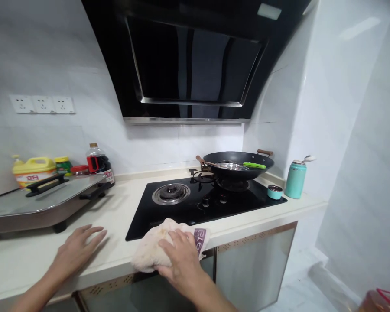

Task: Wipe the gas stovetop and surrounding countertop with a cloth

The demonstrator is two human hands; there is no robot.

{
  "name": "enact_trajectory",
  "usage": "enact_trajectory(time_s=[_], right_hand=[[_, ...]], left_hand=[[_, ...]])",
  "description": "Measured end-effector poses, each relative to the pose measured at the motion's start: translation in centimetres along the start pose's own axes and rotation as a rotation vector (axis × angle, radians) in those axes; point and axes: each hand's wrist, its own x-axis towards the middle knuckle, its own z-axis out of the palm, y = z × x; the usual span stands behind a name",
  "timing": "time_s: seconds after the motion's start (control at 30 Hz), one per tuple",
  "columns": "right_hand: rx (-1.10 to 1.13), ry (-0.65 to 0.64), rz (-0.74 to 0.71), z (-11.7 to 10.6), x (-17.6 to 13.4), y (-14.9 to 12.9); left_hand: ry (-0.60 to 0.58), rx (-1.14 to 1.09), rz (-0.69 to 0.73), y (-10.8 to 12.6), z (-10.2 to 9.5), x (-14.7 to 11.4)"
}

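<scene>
Under my right hand (181, 255) is a pale cloth (152, 249) with a purple lettered band at its right end. The cloth lies over the front edge of the black glass gas hob (178, 219) and the counter, and part of it hangs past the counter's edge. My fingers press on the cloth, with the thumb at its lower side. To the left, my left hand (79, 248) is held at the pale countertop (117, 216), fingers stretched out and holding nothing. The hob's left burner (171, 193) has no pot support on it.
A wok (237, 160) with a green-handled utensil (254, 165) sits on the right burner. Beside it stand a turquoise flask (295, 180) and its cup (274, 192). An electric pan (45, 203) and several bottles occupy the left. A range hood (195, 65) overhangs the hob.
</scene>
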Motion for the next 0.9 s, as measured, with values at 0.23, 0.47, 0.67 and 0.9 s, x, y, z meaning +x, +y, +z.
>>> enact_trajectory(time_s=[0.23, 0.47, 0.67, 0.9], right_hand=[[-0.156, 0.001, 0.235, -8.8, -1.4, 8.6], [-0.333, 0.056, 0.581, -17.3, -3.6, 17.7], [-0.405, 0.174, 0.826, -21.1, -7.0, 22.8], [-0.526, 0.297, 0.866, -17.7, -7.8, 19.8]], left_hand=[[-0.002, -0.104, 0.117, 10.1, 2.3, -1.1], [-0.03, -0.122, 0.108, 10.9, 0.7, -2.2], [0.009, -0.128, 0.109, 11.4, 0.5, -2.6], [-0.013, -0.083, 0.087, 12.2, 0.5, -2.6]])
